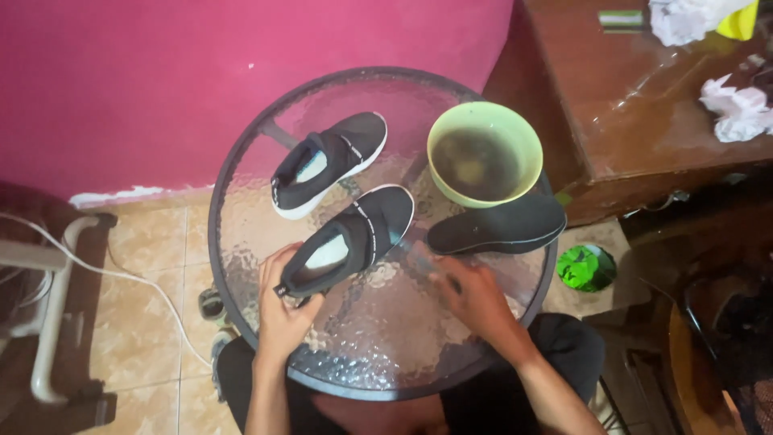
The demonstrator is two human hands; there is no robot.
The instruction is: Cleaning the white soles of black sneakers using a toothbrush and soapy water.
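Shoe-cleaning step in hand: left hand point(283, 310) gripped heel of near black shoe point(348, 240) on glass table point(241, 217), right hand point(475, 296) blurred, possibly holding a brush; next move likely calls for scrubbing near green bowl point(485, 155).

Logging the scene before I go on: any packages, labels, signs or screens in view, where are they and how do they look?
No signs or screens.
Small flat pack: wooden cabinet top, upper right; rectangular, green, white and dark bands.
Shoe strap labels: across each black shoe on the glass table; narrow white bands.
Crumpled green wrapper: floor, right of table.
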